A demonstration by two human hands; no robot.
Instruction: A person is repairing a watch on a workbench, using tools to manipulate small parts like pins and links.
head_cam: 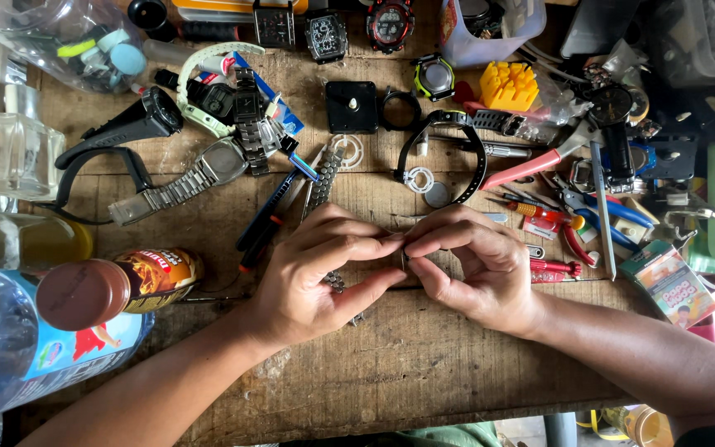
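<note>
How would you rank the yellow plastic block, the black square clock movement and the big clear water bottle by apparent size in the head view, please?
1. Water bottle, though nearness to the camera inflates it.
2. Black square clock movement.
3. Yellow plastic block, only slightly smaller looking.

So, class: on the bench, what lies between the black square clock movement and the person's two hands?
In the head view, between the clock movement and the left hand and right hand lie a metal link bracelet and bare wooden benchtop.

Worn wooden plank desk [407, 364], scratched and stained, filling nearly the whole view under soft, even daylight. A strip of pale floor [523, 430] is showing just beyond its near edge.
</note>
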